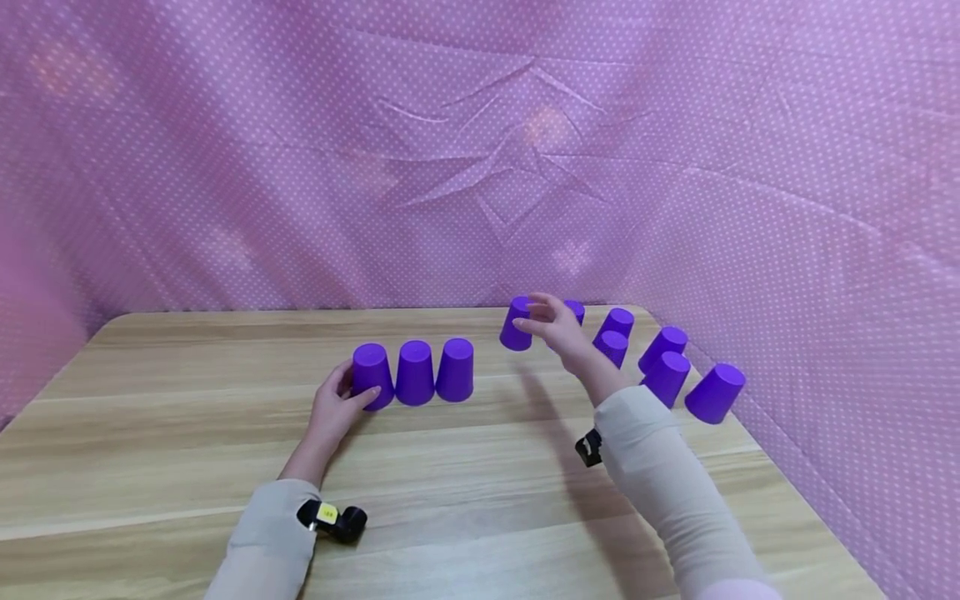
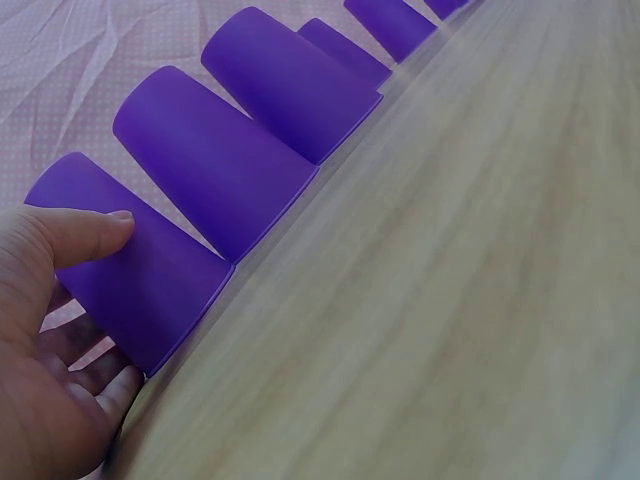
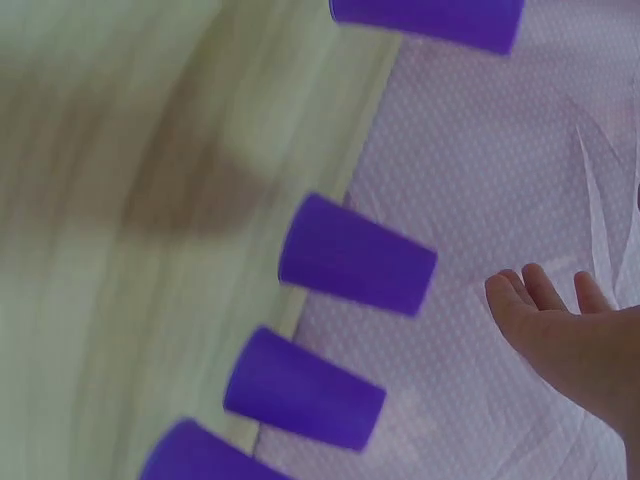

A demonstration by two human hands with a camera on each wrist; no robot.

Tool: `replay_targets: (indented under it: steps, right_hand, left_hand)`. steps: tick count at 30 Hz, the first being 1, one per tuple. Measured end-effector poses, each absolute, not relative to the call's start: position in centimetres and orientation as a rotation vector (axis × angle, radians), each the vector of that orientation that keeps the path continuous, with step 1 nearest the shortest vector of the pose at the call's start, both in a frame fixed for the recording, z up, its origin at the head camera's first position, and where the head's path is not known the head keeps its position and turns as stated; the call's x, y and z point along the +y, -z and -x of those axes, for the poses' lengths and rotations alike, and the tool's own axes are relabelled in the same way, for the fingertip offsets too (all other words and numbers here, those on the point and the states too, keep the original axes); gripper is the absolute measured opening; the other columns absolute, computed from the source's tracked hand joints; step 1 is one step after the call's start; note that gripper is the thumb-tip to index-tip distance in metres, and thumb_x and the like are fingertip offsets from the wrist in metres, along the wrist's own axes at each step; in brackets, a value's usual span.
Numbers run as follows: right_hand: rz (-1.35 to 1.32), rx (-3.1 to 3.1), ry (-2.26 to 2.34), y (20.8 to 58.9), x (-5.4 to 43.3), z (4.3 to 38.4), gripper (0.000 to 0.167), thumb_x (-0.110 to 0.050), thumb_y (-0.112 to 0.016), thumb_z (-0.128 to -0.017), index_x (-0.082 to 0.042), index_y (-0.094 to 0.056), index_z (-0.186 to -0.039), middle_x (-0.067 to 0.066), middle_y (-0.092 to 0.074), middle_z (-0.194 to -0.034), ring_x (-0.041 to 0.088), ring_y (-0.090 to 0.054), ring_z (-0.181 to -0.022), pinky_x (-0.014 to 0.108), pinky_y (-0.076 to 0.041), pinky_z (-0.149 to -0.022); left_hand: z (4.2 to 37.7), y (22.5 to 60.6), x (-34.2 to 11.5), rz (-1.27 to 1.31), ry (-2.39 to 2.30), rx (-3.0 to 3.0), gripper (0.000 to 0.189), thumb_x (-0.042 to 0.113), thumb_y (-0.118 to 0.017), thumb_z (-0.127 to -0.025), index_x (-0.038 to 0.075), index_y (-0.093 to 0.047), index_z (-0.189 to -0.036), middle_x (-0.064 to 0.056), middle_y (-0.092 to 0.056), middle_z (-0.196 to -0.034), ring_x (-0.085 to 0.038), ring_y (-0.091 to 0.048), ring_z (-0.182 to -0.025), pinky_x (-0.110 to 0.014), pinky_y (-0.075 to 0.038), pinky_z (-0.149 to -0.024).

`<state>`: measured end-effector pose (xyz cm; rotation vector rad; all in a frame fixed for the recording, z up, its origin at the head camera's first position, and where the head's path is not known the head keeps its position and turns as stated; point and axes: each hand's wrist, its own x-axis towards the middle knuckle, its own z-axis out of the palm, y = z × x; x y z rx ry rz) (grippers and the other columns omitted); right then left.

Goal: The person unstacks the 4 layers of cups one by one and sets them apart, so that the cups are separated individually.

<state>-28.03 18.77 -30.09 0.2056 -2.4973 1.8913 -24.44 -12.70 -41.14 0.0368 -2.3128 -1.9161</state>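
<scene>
Three purple plastic cups stand mouth-down in a row on the table. My left hand (image 1: pixel 335 407) holds the leftmost cup (image 1: pixel 372 375), its thumb across the near side and other fingers at the far side. Beside it stand the middle cup (image 1: pixel 415 372) and the right cup (image 1: pixel 454 370), close together. My right hand (image 1: pixel 558 329) is raised with loosely bent fingers; in the head view they overlap another purple cup (image 1: pixel 513 333). In the right wrist view the hand (image 3: pixel 570 345) appears apart from the cups, with nothing in its grasp.
Several more upside-down cups stand along the table's right side, among them one at the near end (image 1: pixel 716 393); my right forearm partly hides some. A pink dotted cloth (image 1: pixel 300 167) hangs behind the wooden table (image 1: pixel 187 400) and on its right.
</scene>
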Motion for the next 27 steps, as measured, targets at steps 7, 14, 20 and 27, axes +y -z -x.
replay_targets:
  steps: [7, 14, 20, 27]
  right_hand:
    - [-0.23, -2.547, -1.961, 32.2, 15.9, 28.1, 0.061, -0.008, -0.064, -0.076, -0.003, -0.033, -0.129, 0.02, -0.039, -0.126, 0.032, -0.036, -0.115, 0.039, -0.032, -0.095]
    - [-0.282, -2.62, -1.949, 33.4, 13.7, 28.1, 0.059, -0.01, -0.065, -0.075, -0.006, -0.038, -0.127, 0.019, -0.042, -0.124, 0.032, -0.037, -0.114, 0.041, -0.035, -0.092]
    - [-0.308, -2.68, -1.953, 33.9, 12.8, 27.7, 0.063, -0.011, -0.066, -0.074, -0.003, -0.035, -0.129, 0.019, -0.041, -0.125, 0.031, -0.038, -0.113, 0.038, -0.037, -0.091]
    - [-0.372, -2.729, -1.951, 34.4, 12.2, 27.8, 0.063, -0.009, -0.066, -0.074, -0.001, -0.035, -0.129, 0.018, -0.046, -0.118, 0.027, -0.044, -0.108, 0.034, -0.039, -0.09]
  left_hand:
    - [24.4, 41.2, -12.8, -0.035, 1.912, -2.323, 0.067, 0.005, -0.063, -0.076, -0.002, -0.027, -0.132, -0.025, -0.03, -0.131, -0.033, -0.028, -0.12, -0.038, -0.026, -0.099]
    - [24.4, 41.1, -12.7, -0.029, 1.918, -2.328, 0.067, 0.005, -0.062, -0.077, -0.002, -0.026, -0.133, -0.024, -0.029, -0.132, -0.032, -0.027, -0.121, -0.037, -0.025, -0.1]
    - [24.4, 41.0, -12.4, -0.024, 1.929, -2.327, 0.067, 0.004, -0.062, -0.077, -0.002, -0.026, -0.132, -0.025, -0.029, -0.132, -0.032, -0.027, -0.121, -0.036, -0.026, -0.099]
    - [24.3, 41.0, -12.4, -0.03, 1.905, -2.319, 0.065, 0.004, -0.063, -0.077, -0.003, -0.028, -0.132, -0.025, -0.032, -0.13, -0.033, -0.03, -0.119, -0.037, -0.027, -0.099]
